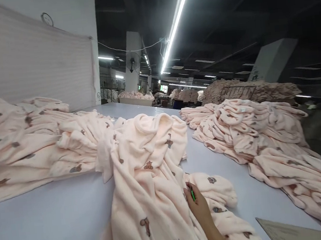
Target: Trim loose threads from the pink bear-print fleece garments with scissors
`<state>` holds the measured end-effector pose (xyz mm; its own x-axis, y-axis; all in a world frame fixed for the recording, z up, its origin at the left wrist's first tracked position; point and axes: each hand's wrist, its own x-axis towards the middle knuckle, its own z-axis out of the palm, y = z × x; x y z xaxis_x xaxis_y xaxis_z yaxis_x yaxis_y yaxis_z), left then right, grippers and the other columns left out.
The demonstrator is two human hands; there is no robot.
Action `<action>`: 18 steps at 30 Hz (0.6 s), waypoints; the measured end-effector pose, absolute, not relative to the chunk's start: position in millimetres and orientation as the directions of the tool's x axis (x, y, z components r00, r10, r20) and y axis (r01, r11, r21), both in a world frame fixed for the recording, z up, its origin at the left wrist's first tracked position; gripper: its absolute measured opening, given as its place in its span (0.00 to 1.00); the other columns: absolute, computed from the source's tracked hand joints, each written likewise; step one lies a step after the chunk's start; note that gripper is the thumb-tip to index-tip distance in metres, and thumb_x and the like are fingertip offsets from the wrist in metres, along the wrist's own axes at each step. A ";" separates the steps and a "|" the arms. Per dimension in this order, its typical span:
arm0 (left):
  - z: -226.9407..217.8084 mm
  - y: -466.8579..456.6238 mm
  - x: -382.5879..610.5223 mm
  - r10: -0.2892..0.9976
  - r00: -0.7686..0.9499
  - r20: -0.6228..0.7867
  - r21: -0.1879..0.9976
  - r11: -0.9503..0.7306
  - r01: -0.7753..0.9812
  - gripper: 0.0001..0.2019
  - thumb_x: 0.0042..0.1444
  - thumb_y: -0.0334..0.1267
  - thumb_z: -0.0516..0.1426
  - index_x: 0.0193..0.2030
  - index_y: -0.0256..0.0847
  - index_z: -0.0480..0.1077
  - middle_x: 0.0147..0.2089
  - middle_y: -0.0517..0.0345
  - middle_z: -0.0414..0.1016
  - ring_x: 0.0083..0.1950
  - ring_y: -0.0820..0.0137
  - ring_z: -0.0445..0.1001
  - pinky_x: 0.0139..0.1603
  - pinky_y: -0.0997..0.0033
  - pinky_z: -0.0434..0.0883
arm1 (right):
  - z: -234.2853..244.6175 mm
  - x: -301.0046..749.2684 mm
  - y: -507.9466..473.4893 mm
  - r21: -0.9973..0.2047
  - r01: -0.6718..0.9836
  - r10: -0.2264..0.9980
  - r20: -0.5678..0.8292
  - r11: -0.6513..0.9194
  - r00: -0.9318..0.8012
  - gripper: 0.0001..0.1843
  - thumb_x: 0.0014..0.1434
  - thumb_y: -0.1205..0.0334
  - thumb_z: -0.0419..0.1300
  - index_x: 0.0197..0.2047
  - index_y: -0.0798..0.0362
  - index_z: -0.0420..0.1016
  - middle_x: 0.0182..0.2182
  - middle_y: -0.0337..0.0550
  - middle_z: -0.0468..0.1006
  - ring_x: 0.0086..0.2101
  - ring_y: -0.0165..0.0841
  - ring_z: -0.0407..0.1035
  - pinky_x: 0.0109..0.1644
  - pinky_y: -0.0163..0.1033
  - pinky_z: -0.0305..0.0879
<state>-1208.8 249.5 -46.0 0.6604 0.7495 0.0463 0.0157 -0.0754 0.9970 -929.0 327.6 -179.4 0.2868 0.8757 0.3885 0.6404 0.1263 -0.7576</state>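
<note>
A pale pink fleece garment printed with brown bears lies stretched in front of me, its collar at the far end. My right hand is at the garment's right edge, its fingers closed around small green-handled thread snips. The snips' thin metal tip points away from me. Under and beside my right forearm, a bunched sleeve-like part of the same fleece spreads over the table. My left hand does not show in the view.
More pink printed fleece is heaped on the left of the pale table. Another garment pile runs along the right side. A flat beige card or board lies at the lower right. Bigger fabric stacks stand behind.
</note>
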 end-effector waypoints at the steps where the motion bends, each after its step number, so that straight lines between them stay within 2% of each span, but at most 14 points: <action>1: -46.0 252.0 -1205.5 0.775 0.630 0.055 0.995 -0.097 0.032 0.11 0.59 0.42 0.52 0.48 0.47 0.67 0.53 0.53 0.66 0.50 0.65 0.67 0.50 0.61 0.67 | -179.0 -930.4 326.7 -0.748 0.651 0.874 0.394 0.126 0.284 0.14 0.61 0.57 0.54 0.48 0.54 0.68 0.46 0.45 0.71 0.46 0.36 0.67 0.49 0.49 0.64; 3: -44.8 270.0 -1205.0 0.860 0.498 0.115 0.974 -0.196 0.115 0.14 0.58 0.46 0.52 0.50 0.50 0.65 0.55 0.56 0.65 0.54 0.62 0.64 0.57 0.58 0.61 | -177.1 -934.5 325.2 -0.725 0.681 0.872 0.396 0.106 0.286 0.14 0.61 0.57 0.54 0.48 0.54 0.68 0.46 0.45 0.72 0.45 0.36 0.68 0.47 0.48 0.65; 4: -46.1 285.5 -1205.7 0.899 0.394 0.189 0.936 -0.287 0.206 0.16 0.57 0.47 0.52 0.52 0.51 0.63 0.56 0.57 0.64 0.57 0.60 0.61 0.60 0.56 0.57 | -175.7 -937.3 324.5 -0.709 0.700 0.872 0.394 0.086 0.292 0.14 0.61 0.57 0.54 0.48 0.54 0.67 0.45 0.44 0.72 0.44 0.35 0.68 0.46 0.48 0.66; 5: -50.4 304.5 -1206.0 0.911 0.287 0.294 0.864 -0.383 0.328 0.19 0.56 0.49 0.52 0.54 0.50 0.61 0.58 0.56 0.61 0.60 0.59 0.58 0.62 0.54 0.54 | -174.2 -940.7 323.9 -0.690 0.721 0.870 0.389 0.058 0.302 0.14 0.62 0.57 0.54 0.48 0.54 0.67 0.44 0.44 0.72 0.42 0.34 0.69 0.45 0.47 0.66; 6: -58.5 325.9 -1205.2 0.882 0.190 0.431 0.742 -0.466 0.482 0.23 0.55 0.49 0.52 0.57 0.48 0.59 0.61 0.54 0.58 0.62 0.57 0.54 0.62 0.51 0.51 | -172.8 -944.7 323.5 -0.668 0.744 0.869 0.383 0.026 0.313 0.14 0.62 0.58 0.53 0.49 0.54 0.67 0.43 0.44 0.72 0.41 0.33 0.69 0.43 0.45 0.67; 8: -85.6 371.3 -1199.9 0.791 0.187 0.583 0.518 -0.538 0.665 0.29 0.55 0.49 0.51 0.62 0.42 0.53 0.64 0.44 0.51 0.65 0.52 0.48 0.61 0.46 0.51 | -170.7 -954.5 324.6 -0.615 0.787 0.868 0.366 -0.045 0.336 0.14 0.62 0.58 0.53 0.49 0.54 0.66 0.41 0.42 0.72 0.37 0.31 0.70 0.40 0.42 0.68; 9: -102.3 393.1 -1195.8 0.771 0.195 0.606 0.461 -0.540 0.704 0.30 0.55 0.48 0.51 0.62 0.39 0.52 0.65 0.40 0.49 0.65 0.50 0.47 0.60 0.44 0.51 | -170.1 -960.2 326.6 -0.584 0.808 0.868 0.357 -0.081 0.346 0.14 0.62 0.58 0.53 0.49 0.53 0.66 0.41 0.42 0.73 0.36 0.31 0.70 0.39 0.41 0.69; 12: -143.0 446.6 -1184.0 0.759 0.248 0.603 0.429 -0.570 0.701 0.30 0.57 0.45 0.50 0.62 0.29 0.53 0.66 0.30 0.44 0.66 0.45 0.41 0.60 0.40 0.46 | -168.4 -977.7 340.4 -0.482 0.859 0.880 0.316 -0.172 0.354 0.15 0.61 0.59 0.54 0.50 0.53 0.65 0.43 0.43 0.72 0.35 0.30 0.70 0.38 0.41 0.69; 14: -148.8 468.7 -1181.9 0.783 0.284 0.554 0.452 -0.569 0.687 0.29 0.57 0.42 0.50 0.62 0.27 0.54 0.66 0.29 0.45 0.67 0.46 0.41 0.61 0.43 0.46 | -164.8 -986.7 354.8 -0.432 0.876 0.891 0.280 -0.215 0.357 0.15 0.61 0.60 0.55 0.51 0.54 0.65 0.45 0.44 0.71 0.36 0.31 0.70 0.39 0.41 0.69; 16: -138.3 480.0 -1186.9 0.810 0.331 0.484 0.467 -0.559 0.686 0.28 0.55 0.42 0.52 0.62 0.31 0.55 0.66 0.36 0.48 0.67 0.51 0.45 0.62 0.50 0.49 | -159.5 -991.3 371.1 -0.406 0.877 0.893 0.249 -0.256 0.376 0.16 0.61 0.59 0.54 0.51 0.55 0.65 0.46 0.45 0.71 0.38 0.32 0.70 0.40 0.43 0.69; 18: -122.5 478.8 -1200.3 0.843 0.368 0.392 0.491 -0.530 0.691 0.27 0.53 0.41 0.55 0.60 0.38 0.59 0.64 0.45 0.55 0.64 0.58 0.54 0.61 0.62 0.56 | -155.5 -991.3 387.4 -0.401 0.874 0.894 0.228 -0.274 0.385 0.17 0.62 0.58 0.53 0.52 0.54 0.64 0.46 0.45 0.70 0.39 0.33 0.70 0.41 0.45 0.68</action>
<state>-1200.3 478.8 -122.5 0.3683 0.8430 0.3921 0.6915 -0.5303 0.4906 -991.3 387.4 -155.5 0.3850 0.8944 0.2276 0.8739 -0.2740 -0.4015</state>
